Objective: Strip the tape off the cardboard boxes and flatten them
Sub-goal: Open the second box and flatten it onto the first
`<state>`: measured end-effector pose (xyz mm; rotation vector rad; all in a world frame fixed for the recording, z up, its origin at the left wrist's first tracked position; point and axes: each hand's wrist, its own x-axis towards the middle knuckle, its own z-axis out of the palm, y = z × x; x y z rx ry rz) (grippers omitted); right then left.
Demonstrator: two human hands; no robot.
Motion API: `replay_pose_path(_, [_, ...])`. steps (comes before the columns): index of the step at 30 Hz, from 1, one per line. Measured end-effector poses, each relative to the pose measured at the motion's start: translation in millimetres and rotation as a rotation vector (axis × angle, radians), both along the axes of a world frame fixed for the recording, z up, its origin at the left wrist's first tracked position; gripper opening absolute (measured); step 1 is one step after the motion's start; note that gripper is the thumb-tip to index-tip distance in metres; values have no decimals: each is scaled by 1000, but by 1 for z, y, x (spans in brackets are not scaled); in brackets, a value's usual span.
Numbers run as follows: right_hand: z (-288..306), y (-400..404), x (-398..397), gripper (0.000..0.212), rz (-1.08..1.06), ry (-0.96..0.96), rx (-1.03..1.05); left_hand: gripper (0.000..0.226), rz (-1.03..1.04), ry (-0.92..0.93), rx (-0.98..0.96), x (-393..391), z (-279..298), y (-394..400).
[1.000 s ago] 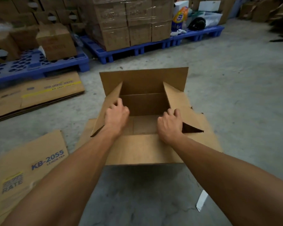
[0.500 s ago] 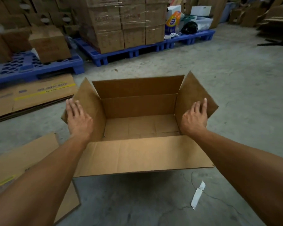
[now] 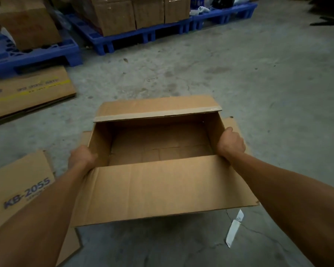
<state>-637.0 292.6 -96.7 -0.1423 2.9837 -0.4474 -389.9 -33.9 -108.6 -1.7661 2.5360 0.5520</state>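
A grey concrete floor point(image 3: 258, 78) lies under everything. The left hand point(image 3: 81, 158) and the right hand point(image 3: 232, 144) now grip the box's two short side walls, fingers curled over the edges; half a second ago they pressed flat on the side flaps. The cardboard box point(image 3: 162, 187) stands open in the middle, so probably it is ready for collapsing. Pale tape point(image 3: 158, 114) remains on the far flap.

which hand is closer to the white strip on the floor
Right. The right hand grips the box's right wall, up from the strip; the left hand grips the far left wall.
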Motion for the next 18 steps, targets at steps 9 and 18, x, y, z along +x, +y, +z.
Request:
replay_pose_path(9, [9, 16, 15, 34, -8, 131, -197, 34, 104, 264, -77, 19, -1, 17])
replay_pose_path(18, [55, 11, 18, 39, 137, 344, -680, 24, 241, 989, -55, 41, 63, 27])
